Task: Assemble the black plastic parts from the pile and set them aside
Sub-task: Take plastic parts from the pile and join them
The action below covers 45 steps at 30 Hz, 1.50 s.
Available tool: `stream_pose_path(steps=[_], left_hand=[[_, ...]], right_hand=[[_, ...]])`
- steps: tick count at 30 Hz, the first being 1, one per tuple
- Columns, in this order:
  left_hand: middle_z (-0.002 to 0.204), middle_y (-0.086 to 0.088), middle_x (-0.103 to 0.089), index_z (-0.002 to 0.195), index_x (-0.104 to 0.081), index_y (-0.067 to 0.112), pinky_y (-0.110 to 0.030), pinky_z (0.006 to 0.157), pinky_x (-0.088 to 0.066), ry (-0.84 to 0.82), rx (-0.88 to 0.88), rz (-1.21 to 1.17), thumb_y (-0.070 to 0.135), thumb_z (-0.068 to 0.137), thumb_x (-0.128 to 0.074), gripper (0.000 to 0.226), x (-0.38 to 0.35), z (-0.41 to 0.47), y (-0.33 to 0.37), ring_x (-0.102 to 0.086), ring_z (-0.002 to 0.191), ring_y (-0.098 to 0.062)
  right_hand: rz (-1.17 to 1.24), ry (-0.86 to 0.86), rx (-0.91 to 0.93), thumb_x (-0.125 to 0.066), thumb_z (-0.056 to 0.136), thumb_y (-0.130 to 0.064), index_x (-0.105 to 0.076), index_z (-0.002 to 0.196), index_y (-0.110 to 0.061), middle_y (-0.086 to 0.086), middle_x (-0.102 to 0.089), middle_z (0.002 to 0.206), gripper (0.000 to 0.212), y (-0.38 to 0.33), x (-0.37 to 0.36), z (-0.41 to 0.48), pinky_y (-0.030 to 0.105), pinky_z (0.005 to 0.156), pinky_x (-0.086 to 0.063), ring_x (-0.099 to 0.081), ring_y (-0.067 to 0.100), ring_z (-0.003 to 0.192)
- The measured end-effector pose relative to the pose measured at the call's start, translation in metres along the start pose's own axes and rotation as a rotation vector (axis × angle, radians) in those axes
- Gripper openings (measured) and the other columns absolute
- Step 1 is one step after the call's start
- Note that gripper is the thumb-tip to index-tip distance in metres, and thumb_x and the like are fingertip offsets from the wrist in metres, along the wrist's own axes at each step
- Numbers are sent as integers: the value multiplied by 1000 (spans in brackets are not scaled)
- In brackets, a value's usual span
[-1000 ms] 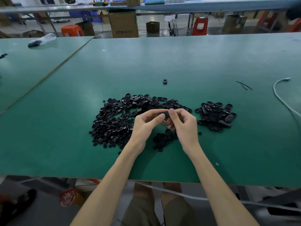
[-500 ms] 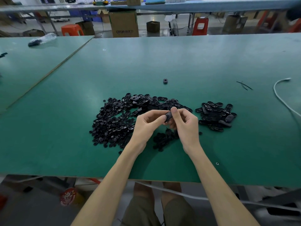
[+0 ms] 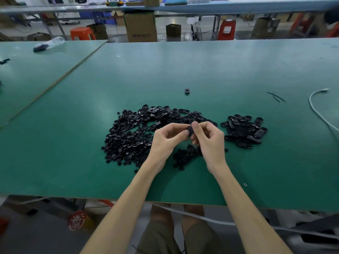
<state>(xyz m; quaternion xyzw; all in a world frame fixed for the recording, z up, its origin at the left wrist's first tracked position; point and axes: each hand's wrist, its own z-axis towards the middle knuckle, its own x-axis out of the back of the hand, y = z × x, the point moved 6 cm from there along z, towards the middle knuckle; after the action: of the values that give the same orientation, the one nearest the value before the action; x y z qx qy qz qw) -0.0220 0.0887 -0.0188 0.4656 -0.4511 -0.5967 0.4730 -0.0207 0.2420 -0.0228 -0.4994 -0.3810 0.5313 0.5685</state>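
A wide pile of small black plastic parts point(image 3: 134, 132) lies on the green table point(image 3: 73, 162). Above its near right part, my left hand point(image 3: 167, 138) and my right hand point(image 3: 209, 139) meet and pinch one black part point(image 3: 190, 130) between thumbs and fingertips. Most of that part is hidden by my fingers. A smaller heap of black oval pieces point(image 3: 244, 132) sits to the right of my hands. More small black parts point(image 3: 183, 156) lie just below my hands.
A single black piece point(image 3: 187, 91) lies alone farther back. Thin black ties point(image 3: 276, 97) and a white cable point(image 3: 317, 110) lie at the right. A plastic bag point(image 3: 48, 44) rests on the left table. Boxes and stools stand beyond the far edge.
Both hands stay together over the pile; the fingers have shifted slightly on the pinched black part, which now stands more upright between them.
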Motion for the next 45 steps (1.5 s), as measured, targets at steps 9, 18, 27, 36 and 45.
stream_pose_path(steps=[9,18,27,36,45], left_hand=[[102,-9,-79,107,-77,9,-23,86,-56,14,5,12,7,90,-78,17,0,-1,1,-74,96,-19],[99,-6,-79,100,-78,15,-32,90,-60,73,10,82,1,91,-73,17,2,-1,-2,-74,95,-25],[102,-8,-79,105,-79,10,-26,88,-57,44,14,22,7,90,-79,16,1,-1,0,-74,96,-19],[99,-7,-79,104,-78,9,-25,85,-57,79,-24,87,6,90,-78,14,1,-2,1,-75,93,-19],[84,10,-77,96,-79,17,-16,68,-53,104,-91,303,5,89,-77,15,-38,29,37,-71,75,-4]], right_hand=[[-18,-12,-5,-76,96,-36,-71,86,-13,2,-72,70,25,1,1,0,21,58,-51,-64,11,62],[-76,-48,-9,-75,97,-34,-71,84,-16,3,-72,69,23,6,-1,2,24,61,-51,-66,14,64],[-34,-11,-16,-73,98,-38,-70,86,-15,2,-72,69,26,4,1,0,19,57,-50,-64,10,61],[-68,-9,-24,-71,99,-39,-70,87,-14,-2,-72,69,27,4,1,-1,20,58,-50,-64,9,62],[-112,64,-37,-55,108,-15,-69,104,-13,-1,-75,78,15,5,4,2,23,60,-50,-65,7,64]])
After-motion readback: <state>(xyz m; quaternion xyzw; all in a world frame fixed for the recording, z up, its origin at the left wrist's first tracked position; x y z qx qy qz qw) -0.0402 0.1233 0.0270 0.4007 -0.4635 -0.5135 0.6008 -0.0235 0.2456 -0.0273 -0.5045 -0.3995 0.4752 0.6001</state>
